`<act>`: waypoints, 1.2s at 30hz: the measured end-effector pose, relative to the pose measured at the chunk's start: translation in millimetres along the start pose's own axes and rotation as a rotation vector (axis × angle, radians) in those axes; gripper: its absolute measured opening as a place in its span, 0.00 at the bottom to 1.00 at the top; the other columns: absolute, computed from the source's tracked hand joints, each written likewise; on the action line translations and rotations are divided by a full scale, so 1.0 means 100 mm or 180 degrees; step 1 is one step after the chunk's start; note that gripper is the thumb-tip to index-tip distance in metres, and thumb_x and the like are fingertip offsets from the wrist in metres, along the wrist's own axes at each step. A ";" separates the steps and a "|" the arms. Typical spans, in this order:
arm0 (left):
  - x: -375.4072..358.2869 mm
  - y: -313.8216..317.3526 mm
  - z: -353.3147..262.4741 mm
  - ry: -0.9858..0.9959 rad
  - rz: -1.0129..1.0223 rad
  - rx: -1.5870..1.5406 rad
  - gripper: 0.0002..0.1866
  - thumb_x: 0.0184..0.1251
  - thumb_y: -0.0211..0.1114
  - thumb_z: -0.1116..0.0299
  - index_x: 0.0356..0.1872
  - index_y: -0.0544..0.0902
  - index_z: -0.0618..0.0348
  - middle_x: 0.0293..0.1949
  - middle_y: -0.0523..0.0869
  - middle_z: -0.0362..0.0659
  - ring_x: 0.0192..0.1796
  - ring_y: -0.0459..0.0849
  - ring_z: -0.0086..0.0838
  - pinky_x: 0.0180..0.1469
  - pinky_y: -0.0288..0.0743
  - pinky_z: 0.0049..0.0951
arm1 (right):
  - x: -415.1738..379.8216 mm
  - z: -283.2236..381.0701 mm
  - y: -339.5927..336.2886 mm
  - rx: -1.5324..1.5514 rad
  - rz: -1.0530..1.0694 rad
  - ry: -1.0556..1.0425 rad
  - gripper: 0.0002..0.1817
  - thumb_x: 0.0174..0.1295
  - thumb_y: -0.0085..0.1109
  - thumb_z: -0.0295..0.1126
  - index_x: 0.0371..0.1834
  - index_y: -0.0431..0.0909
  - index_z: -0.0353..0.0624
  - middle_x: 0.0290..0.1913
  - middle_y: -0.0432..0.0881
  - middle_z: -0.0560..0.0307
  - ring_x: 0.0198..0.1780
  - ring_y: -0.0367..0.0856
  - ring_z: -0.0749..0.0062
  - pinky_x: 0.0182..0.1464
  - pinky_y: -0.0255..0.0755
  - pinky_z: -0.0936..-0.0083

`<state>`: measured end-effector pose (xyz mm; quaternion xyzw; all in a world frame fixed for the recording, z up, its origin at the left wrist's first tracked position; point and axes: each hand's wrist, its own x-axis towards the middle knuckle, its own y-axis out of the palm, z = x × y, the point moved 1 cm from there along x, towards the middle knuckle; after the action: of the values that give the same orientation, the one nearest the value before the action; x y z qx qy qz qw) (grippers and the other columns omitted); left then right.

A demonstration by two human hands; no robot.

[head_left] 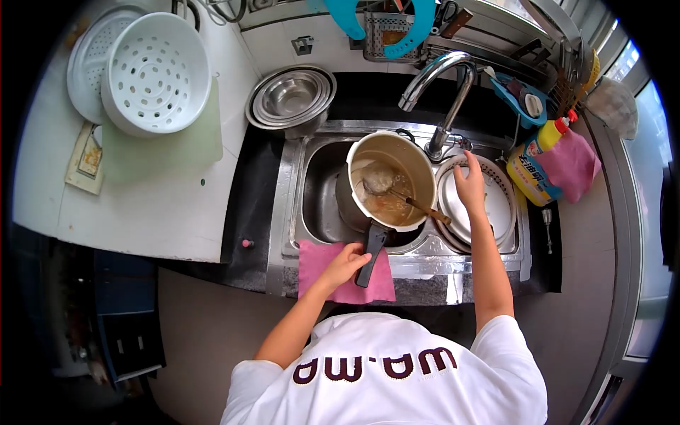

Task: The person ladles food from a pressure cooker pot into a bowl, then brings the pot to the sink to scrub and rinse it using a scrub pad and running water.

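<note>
1. Now gripping, with the left hand (pixel 345 265), the black handle (pixel 371 256) of a pressure cooker pot (pixel 358 205); left fingers bent and pressed close together against the side of the handle, hard to tell how far around.
2. Just under the left fingers, draped over the front edge of the steel double sink (pixel 322 180): a pink cloth (pixel 316 273).
3. Beyond the left fingertips, in the left basin: the pot, holding cloudy brownish liquid, with a ladle (pixel 418 205) inside, its bowl in the liquid and its brown handle laid across the rim towards the right hand (pixel 470 188).
4. Raised over the right basin, the right hand, with fingers extended towards the base of the chrome faucet (pixel 469 92) and thumb spread apart from them; impossible to tell whether touching the faucet.
5. Below the right fingers, in the right basin: a round white dish (pixel 500 221) in a perforated steel colander (pixel 504 178).
6. To the right of the right fingers: a yellow detergent bottle (pixel 528 166), with a pink rag (pixel 570 166) hung over its side.
7. Well beyond the left fingers, to the upper left: nested steel bowls (pixel 289 99) beside the sink and, farther out, a white perforated steamer basket (pixel 159 71) on a pale green board (pixel 205 134).
</note>
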<state>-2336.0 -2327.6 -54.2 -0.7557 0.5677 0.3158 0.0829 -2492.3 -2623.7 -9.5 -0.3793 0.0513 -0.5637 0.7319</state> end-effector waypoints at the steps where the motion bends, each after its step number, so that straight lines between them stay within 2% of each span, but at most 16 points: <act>1: -0.03 -0.08 0.08 0.0226 -0.0132 0.0411 0.26 0.62 0.60 0.62 0.56 0.64 0.64 0.39 0.79 0.45 0.41 0.79 0.25 0.45 0.72 0.23 | -0.05 0.05 -0.01 0.0045 0.0289 0.0042 0.23 0.56 0.52 0.31 0.56 0.68 0.37 0.57 0.70 0.43 0.59 0.67 0.52 0.60 0.61 0.69; 10: -0.89 -0.46 -0.33 0.0937 -0.0112 -0.0798 0.21 0.64 0.56 0.69 0.58 0.66 0.60 0.44 0.76 0.44 0.48 0.77 0.29 0.53 0.73 0.29 | -0.13 0.92 -0.38 0.1782 0.2741 -0.0112 0.19 0.65 0.49 0.34 0.56 0.69 0.36 0.50 0.77 0.49 0.54 0.75 0.65 0.56 0.67 0.72; 12: -0.97 -0.48 -0.24 0.0930 -0.0268 -0.1073 0.18 0.63 0.56 0.69 0.54 0.70 0.60 0.46 0.76 0.45 0.49 0.78 0.31 0.51 0.73 0.31 | -0.17 0.83 -0.16 0.3146 0.2947 0.0779 0.18 0.66 0.47 0.34 0.54 0.69 0.35 0.48 0.78 0.49 0.49 0.78 0.64 0.53 0.70 0.71; 13: -1.00 -0.50 -0.13 0.1278 -0.1416 0.1128 0.18 0.61 0.58 0.69 0.52 0.72 0.58 0.46 0.76 0.45 0.48 0.78 0.31 0.49 0.74 0.30 | -0.19 0.93 -0.03 0.2130 0.2727 0.0641 0.17 0.66 0.44 0.33 0.54 0.69 0.37 0.47 0.79 0.51 0.46 0.79 0.63 0.50 0.72 0.71; 14: -1.02 -0.51 -0.02 0.1489 -0.2510 0.3372 0.17 0.58 0.60 0.69 0.50 0.74 0.57 0.46 0.76 0.44 0.47 0.78 0.31 0.47 0.74 0.29 | -0.27 1.04 -0.03 -0.0978 0.2572 -0.0249 0.16 0.65 0.46 0.32 0.55 0.69 0.40 0.48 0.79 0.54 0.48 0.78 0.63 0.50 0.71 0.72; 16: -1.12 -0.54 0.09 0.1840 -0.2806 0.3338 0.16 0.55 0.62 0.71 0.47 0.76 0.58 0.47 0.76 0.45 0.46 0.78 0.29 0.44 0.75 0.28 | -0.18 1.01 0.02 -0.1455 0.3133 -0.1794 0.18 0.64 0.48 0.31 0.57 0.68 0.44 0.49 0.78 0.56 0.50 0.77 0.66 0.51 0.69 0.75; 18: -1.26 -0.55 0.21 0.1525 -0.2492 0.1164 0.16 0.54 0.62 0.75 0.46 0.77 0.59 0.43 0.77 0.44 0.42 0.80 0.28 0.44 0.74 0.27 | -0.27 1.21 -0.05 0.1347 0.2857 -0.0103 0.19 0.64 0.50 0.31 0.58 0.67 0.41 0.50 0.77 0.55 0.52 0.75 0.69 0.53 0.68 0.77; 22: -1.48 -0.67 0.46 0.1525 -0.2587 0.1024 0.14 0.55 0.62 0.72 0.45 0.77 0.58 0.39 0.80 0.43 0.34 0.81 0.25 0.36 0.75 0.25 | -0.20 1.27 0.03 0.2205 0.3008 0.0080 0.18 0.65 0.48 0.31 0.56 0.68 0.37 0.46 0.79 0.54 0.49 0.77 0.69 0.51 0.70 0.75; 24: -1.57 -0.74 0.53 0.1402 -0.2569 0.0976 0.13 0.55 0.62 0.72 0.44 0.77 0.59 0.35 0.81 0.42 0.32 0.81 0.24 0.35 0.75 0.23 | -0.30 1.03 0.21 -0.0757 0.2239 -0.0682 0.17 0.64 0.49 0.30 0.56 0.69 0.39 0.45 0.80 0.54 0.49 0.77 0.67 0.49 0.71 0.73; 26: -1.67 -0.84 0.62 0.1302 -0.2397 0.0780 0.12 0.59 0.60 0.72 0.45 0.77 0.60 0.36 0.81 0.41 0.35 0.80 0.21 0.39 0.74 0.21 | -0.39 1.28 0.07 -0.1833 0.3242 -0.1330 0.18 0.63 0.49 0.29 0.57 0.68 0.42 0.45 0.80 0.55 0.49 0.77 0.68 0.49 0.70 0.74; 28: -1.80 -0.99 0.75 0.1332 -0.2291 0.0571 0.11 0.61 0.59 0.71 0.44 0.77 0.61 0.36 0.81 0.43 0.36 0.80 0.21 0.39 0.73 0.21 | -0.64 1.53 0.10 0.0917 0.3012 -0.0323 0.19 0.63 0.49 0.28 0.58 0.67 0.42 0.46 0.79 0.55 0.48 0.77 0.69 0.49 0.69 0.77; 30: -1.93 -1.20 0.96 0.1270 -0.2273 0.0552 0.11 0.61 0.59 0.71 0.45 0.76 0.61 0.35 0.80 0.42 0.36 0.79 0.21 0.40 0.73 0.21 | -0.77 1.68 0.26 0.1755 0.3211 -0.0029 0.19 0.63 0.50 0.28 0.58 0.67 0.39 0.46 0.78 0.52 0.48 0.76 0.69 0.49 0.67 0.78; 32: -2.17 -1.43 1.14 0.1314 -0.2290 0.0502 0.11 0.61 0.59 0.70 0.45 0.76 0.61 0.36 0.80 0.42 0.36 0.78 0.21 0.41 0.73 0.21 | -0.90 1.69 0.58 0.0110 0.2578 -0.0415 0.19 0.61 0.52 0.30 0.56 0.69 0.38 0.44 0.79 0.48 0.48 0.76 0.67 0.50 0.67 0.77; 33: -2.33 -1.56 1.20 0.1299 -0.2349 0.0488 0.12 0.62 0.59 0.70 0.45 0.76 0.61 0.36 0.80 0.42 0.37 0.78 0.21 0.41 0.73 0.21 | -1.07 1.96 0.63 -0.2055 0.2163 -0.1528 0.20 0.59 0.53 0.32 0.54 0.70 0.38 0.42 0.79 0.45 0.47 0.77 0.64 0.51 0.67 0.75; 34: -2.49 -1.69 1.30 0.1281 -0.2406 0.0459 0.12 0.62 0.59 0.70 0.45 0.76 0.61 0.36 0.80 0.42 0.37 0.78 0.21 0.41 0.73 0.22 | -1.14 2.08 0.74 -0.2005 0.2477 -0.2284 0.20 0.59 0.55 0.33 0.54 0.70 0.38 0.43 0.80 0.46 0.47 0.78 0.64 0.49 0.69 0.75; 36: -2.80 -1.96 1.55 0.1380 -0.2737 0.0303 0.11 0.60 0.60 0.70 0.43 0.77 0.58 0.32 0.82 0.41 0.34 0.80 0.23 0.40 0.74 0.22 | -1.55 2.56 1.08 0.0268 0.2912 -0.0852 0.20 0.59 0.55 0.32 0.54 0.70 0.38 0.43 0.80 0.47 0.45 0.79 0.65 0.46 0.71 0.75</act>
<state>-2261.2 -1959.7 -62.0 -0.9657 0.2219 0.0618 0.1202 -2334.3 -2354.1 50.6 -0.3571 0.0954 -0.1315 0.9198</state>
